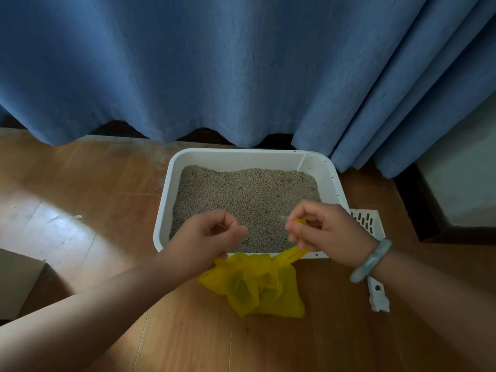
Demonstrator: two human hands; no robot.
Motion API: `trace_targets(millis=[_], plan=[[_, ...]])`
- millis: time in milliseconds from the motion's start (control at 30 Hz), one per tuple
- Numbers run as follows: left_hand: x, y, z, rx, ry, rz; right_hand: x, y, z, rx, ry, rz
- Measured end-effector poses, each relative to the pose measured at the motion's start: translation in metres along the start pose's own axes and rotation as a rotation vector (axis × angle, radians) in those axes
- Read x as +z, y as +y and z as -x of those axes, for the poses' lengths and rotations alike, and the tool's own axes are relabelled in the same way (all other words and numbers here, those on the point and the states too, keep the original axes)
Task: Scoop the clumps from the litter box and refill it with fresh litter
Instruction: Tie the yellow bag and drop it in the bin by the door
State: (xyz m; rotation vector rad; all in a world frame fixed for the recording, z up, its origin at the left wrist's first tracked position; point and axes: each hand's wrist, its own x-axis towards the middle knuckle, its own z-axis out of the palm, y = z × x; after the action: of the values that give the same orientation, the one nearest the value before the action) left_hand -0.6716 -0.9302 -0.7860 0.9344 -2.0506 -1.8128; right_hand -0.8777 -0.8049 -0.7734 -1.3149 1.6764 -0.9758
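Here, stage of task: early, by judgement. The bag is only being pulled open and the scoop lies unused. No container of fresh litter is in view, so scooping and refilling both appear left to do.
Floor [80, 183]: warm wooden boards, glossy, with a pale sheen to the left of the litter box.
Brown box [16, 280]: far left of the litter box, mostly cut off by the edge of view; matte, cardboard by the look.
Left hand [212, 234]: over the near-left corner of the litter box, fingers curled and pinching one edge of the bag.
Bag [257, 285]: thin translucent yellow plastic, crumpled, sagging between the two hands just in front of the litter box; whether it touches the floor cannot be told.
Litter box [166, 200]: on the floor; smooth, rigid white plastic, rectangular with rounded corners.
Litter [241, 194]: inside the litter box; fine grey-beige granules with an uneven surface, banked higher at the far wall. No clumps can be made out.
Right hand [322, 229]: over the near-right part of the litter box, fingers curled round a twisted strip of the bag.
Bangle [371, 260]: smooth pale green ring, stone-like, on the right wrist.
Scoop [365, 221]: flat on the floor just right of the litter box; white plastic with a slotted blade, partly hidden by the right wrist.
Curtain [214, 63]: behind the litter box; matte blue woven cloth, its folds thickest at the right.
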Motion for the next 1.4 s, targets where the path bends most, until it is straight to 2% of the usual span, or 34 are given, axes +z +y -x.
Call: trace_targets(millis=[67, 167, 367, 467, 567, 667, 800, 933, 1067, 1400], plan=[[0.008, 0.014, -0.002, 0.015, 0.070, 0.096, 0.006, -0.008, -0.008, -0.066, 0.056, -0.036], [0.018, 0.033, -0.004, -0.005, 0.129, 0.178, 0.014, -0.019, -0.018, -0.183, 0.110, 0.042], [0.023, 0.038, 0.000, -0.067, 0.073, 0.307, 0.016, -0.033, -0.023, -0.207, 0.127, -0.079], [0.025, 0.036, 0.001, -0.028, 0.015, 0.250, 0.018, -0.035, -0.021, -0.190, 0.139, -0.124], [0.030, 0.030, -0.002, 0.044, 0.062, 0.110, 0.023, -0.040, -0.020, -0.200, 0.144, -0.128], [0.032, 0.026, -0.003, 0.110, 0.113, 0.070, 0.023, -0.042, -0.020, -0.198, 0.109, -0.156], [0.030, 0.023, 0.004, 0.216, 0.107, -0.005, 0.017, -0.030, -0.013, -0.100, 0.102, -0.289], [0.026, 0.032, 0.016, 0.255, 0.047, 0.091, 0.018, -0.022, 0.001, -0.043, 0.020, -0.252], [0.019, 0.052, 0.026, 0.352, 0.039, 0.102, 0.023, -0.034, 0.007, -0.074, -0.032, -0.276], [-0.011, 0.151, 0.024, 0.548, 0.361, 0.126, 0.034, -0.082, -0.001, -0.148, 0.064, -0.239]])
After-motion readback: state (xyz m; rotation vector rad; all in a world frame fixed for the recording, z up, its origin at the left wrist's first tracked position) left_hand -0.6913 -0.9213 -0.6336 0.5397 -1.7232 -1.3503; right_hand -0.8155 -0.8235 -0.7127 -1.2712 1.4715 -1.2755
